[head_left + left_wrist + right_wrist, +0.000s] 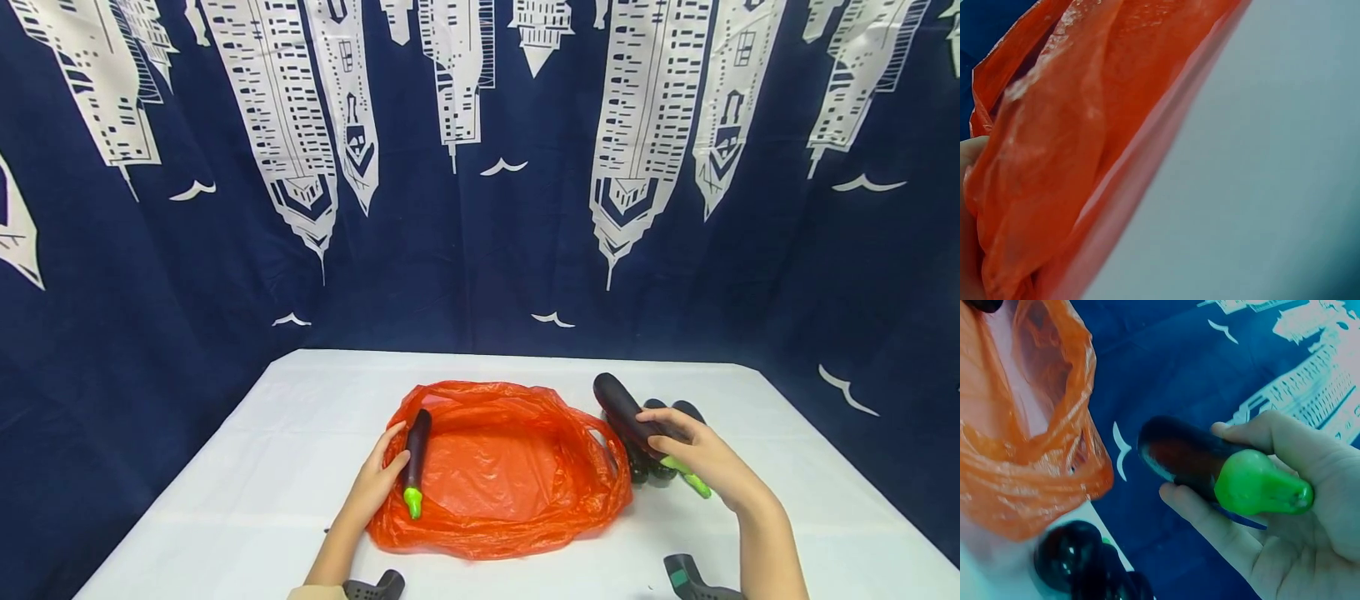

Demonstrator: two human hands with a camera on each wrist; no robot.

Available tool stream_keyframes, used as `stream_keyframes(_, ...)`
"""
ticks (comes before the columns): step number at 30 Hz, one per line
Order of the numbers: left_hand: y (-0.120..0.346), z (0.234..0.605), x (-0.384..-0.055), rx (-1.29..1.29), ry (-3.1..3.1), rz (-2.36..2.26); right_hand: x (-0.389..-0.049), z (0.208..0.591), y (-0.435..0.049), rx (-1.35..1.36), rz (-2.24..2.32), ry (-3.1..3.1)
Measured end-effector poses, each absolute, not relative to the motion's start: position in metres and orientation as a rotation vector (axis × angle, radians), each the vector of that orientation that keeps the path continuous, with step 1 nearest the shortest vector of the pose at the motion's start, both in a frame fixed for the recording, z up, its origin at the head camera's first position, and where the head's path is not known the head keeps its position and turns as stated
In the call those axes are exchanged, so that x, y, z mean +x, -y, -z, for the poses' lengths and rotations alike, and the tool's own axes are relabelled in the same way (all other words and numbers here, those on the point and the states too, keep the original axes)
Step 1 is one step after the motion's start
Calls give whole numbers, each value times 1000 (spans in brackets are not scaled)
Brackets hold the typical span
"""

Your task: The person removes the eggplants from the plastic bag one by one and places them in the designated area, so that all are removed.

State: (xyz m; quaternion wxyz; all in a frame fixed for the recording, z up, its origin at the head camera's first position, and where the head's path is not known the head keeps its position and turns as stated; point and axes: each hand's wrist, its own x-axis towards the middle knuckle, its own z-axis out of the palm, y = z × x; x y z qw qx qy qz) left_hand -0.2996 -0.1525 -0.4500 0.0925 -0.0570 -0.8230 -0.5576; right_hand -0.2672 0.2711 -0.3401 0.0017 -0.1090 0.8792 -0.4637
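Note:
My right hand grips a dark purple eggplant near its green stem end, holding it tilted above the table. From the right wrist view, the thumb and fingers lie on either side of the eggplant, its green cap towards the palm. A wide-mouthed red plastic bag stands in the middle. At its left rim, my left hand holds the plastic; the exact grip is partly hidden. Right beside those fingers, another eggplant lies along the bag's left side, green stem towards me.
Several more eggplants lie on the white table right of the bag, partly hidden by my right hand. A navy curtain with white building prints hangs behind the table. Dark wrist devices show at the bottom edge.

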Motion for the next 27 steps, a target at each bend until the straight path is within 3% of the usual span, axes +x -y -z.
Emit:
stream_keyframes(15,151,452,-303,-138,2485,1700,-263,352,-305,-51,1427,-2885)
stream_keyframes(24,156,452,-301,-149,2483,1693,-334,448,-374,133,1534,-3023)
stream_keyframes(27,155,451,-300,-158,2482,1714,-342,460,-389,192,1571,-3074)
